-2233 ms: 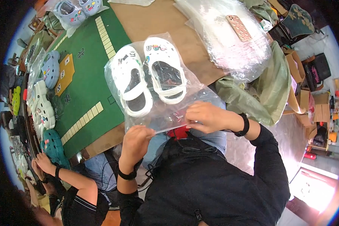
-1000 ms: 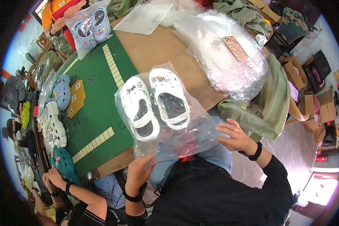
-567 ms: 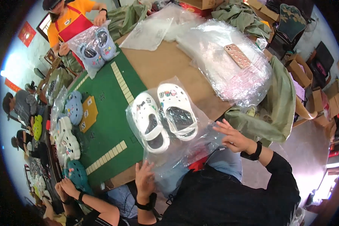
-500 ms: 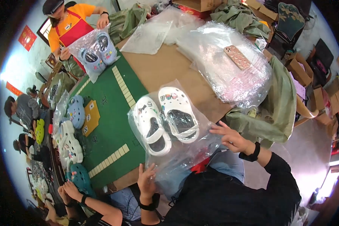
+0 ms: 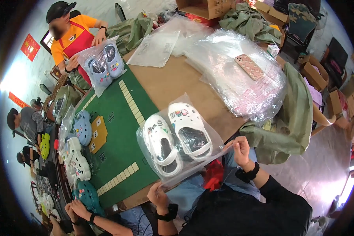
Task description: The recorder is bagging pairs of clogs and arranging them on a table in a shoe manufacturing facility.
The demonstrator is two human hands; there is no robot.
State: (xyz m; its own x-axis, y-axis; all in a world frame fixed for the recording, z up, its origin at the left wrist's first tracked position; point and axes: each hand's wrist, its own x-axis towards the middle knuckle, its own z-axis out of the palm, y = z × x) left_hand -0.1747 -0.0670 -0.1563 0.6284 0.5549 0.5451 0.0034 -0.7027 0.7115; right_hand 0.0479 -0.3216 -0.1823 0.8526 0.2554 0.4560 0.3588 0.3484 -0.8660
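A pair of white clogs [image 5: 192,129] with small charms lies in a clear plastic bag [image 5: 218,131] at the near edge of the table. My left hand [image 5: 158,195] is closed on the bag's near left corner. At its near right corner, my right hand [image 5: 241,149] pinches the plastic in a closed grip. Between my two hands the bag's near edge is drawn fairly straight. The clogs lie side by side, heels toward me.
Flat clear bags [image 5: 240,90] are stacked at the right with a patterned phone [image 5: 249,67] on top. Across the table a co-worker [image 5: 72,37] holds bagged blue clogs [image 5: 106,65]. Another person's hands [image 5: 78,208] are near a teal clog [image 5: 87,194], beside a green mat [image 5: 122,137].
My spread fingers have closed on the bag's near corners, and its edge is pulled straighter. The clogs appear slightly lower and to the right. The co-worker's head has lifted.
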